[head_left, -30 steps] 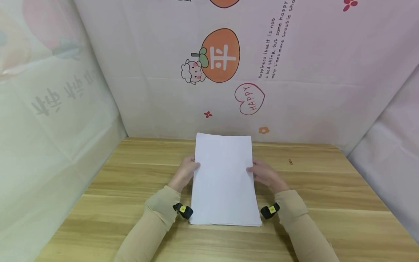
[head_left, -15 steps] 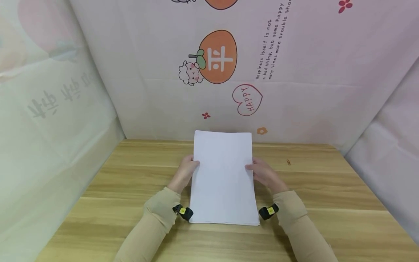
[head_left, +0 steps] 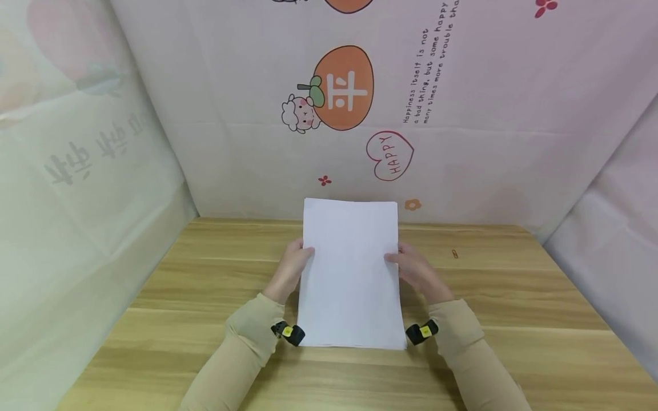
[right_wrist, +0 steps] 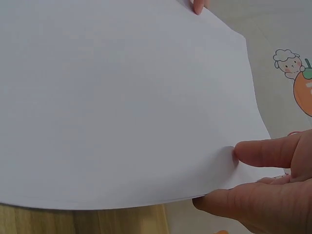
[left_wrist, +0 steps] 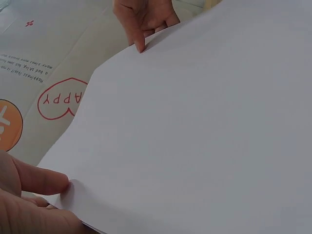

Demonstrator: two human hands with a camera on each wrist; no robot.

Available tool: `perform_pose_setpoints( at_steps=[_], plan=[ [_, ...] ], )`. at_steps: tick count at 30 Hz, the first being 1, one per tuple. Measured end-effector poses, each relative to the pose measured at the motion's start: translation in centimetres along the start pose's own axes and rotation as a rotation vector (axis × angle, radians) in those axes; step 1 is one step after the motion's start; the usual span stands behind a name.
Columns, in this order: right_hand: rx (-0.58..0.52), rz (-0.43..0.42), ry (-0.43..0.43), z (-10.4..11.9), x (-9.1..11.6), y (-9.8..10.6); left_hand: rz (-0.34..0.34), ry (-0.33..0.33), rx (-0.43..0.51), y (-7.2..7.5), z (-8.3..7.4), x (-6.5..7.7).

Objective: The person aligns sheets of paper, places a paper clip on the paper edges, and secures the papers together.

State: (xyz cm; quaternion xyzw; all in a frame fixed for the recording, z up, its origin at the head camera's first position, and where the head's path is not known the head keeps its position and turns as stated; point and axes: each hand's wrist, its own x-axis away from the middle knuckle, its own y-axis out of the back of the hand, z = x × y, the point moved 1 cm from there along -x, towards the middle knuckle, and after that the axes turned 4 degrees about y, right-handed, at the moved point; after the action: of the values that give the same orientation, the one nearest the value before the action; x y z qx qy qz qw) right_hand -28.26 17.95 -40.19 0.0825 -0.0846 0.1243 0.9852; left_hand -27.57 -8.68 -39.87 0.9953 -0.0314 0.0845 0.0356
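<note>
A stack of white paper (head_left: 351, 279) is held upright-leaning at the middle of the table, its far edge raised in front of the patterned backdrop. My left hand (head_left: 292, 267) pinches the left edge, thumb on the front face and fingers behind. On the opposite edge my right hand (head_left: 417, 268) grips the same way. In the left wrist view the paper (left_wrist: 195, 122) bows slightly between both hands, and the left thumb dents its surface. The right wrist view shows the right hand (right_wrist: 273, 180) with its thumb on top and fingers beneath the sheets (right_wrist: 122, 107).
An orange-brown paper clip (head_left: 454, 254) lies on the wooden table (head_left: 514, 319) to the right of the right hand. A white printed cloth (head_left: 247, 165) stands behind the table and along both sides. Each wrist wears a small black camera (head_left: 422, 331).
Both hands have raised the paper a little; its top edge now stands higher against the backdrop and its near edge has shifted slightly away from me. The grip stays the same.
</note>
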Motion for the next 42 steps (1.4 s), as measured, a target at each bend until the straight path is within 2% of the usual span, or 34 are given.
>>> perform_pose_setpoints(
  at_steps=[3,12,17,24,36,42],
  plan=[
    [-0.022,-0.006,0.019,0.4,0.3,-0.1,0.0,-0.018,0.021,-0.1,-0.2,0.0],
    [-0.099,-0.027,0.063,1.2,0.5,-0.4,-0.056,-0.05,0.026,-0.1,-0.5,0.2],
    [-0.081,-0.054,0.071,1.5,0.7,-0.5,-0.068,-0.066,0.033,-0.2,-0.8,0.4],
    [-0.062,-0.056,0.104,2.3,1.4,-0.6,-0.081,-0.124,0.037,-0.2,-1.3,0.6],
    [0.021,-0.119,0.106,2.8,1.8,-0.7,-0.107,-0.15,0.018,-0.3,-1.8,0.7],
    [-0.024,-0.104,0.172,2.9,1.8,-0.7,-0.137,-0.163,0.021,-0.2,-2.2,0.8]
  ],
)
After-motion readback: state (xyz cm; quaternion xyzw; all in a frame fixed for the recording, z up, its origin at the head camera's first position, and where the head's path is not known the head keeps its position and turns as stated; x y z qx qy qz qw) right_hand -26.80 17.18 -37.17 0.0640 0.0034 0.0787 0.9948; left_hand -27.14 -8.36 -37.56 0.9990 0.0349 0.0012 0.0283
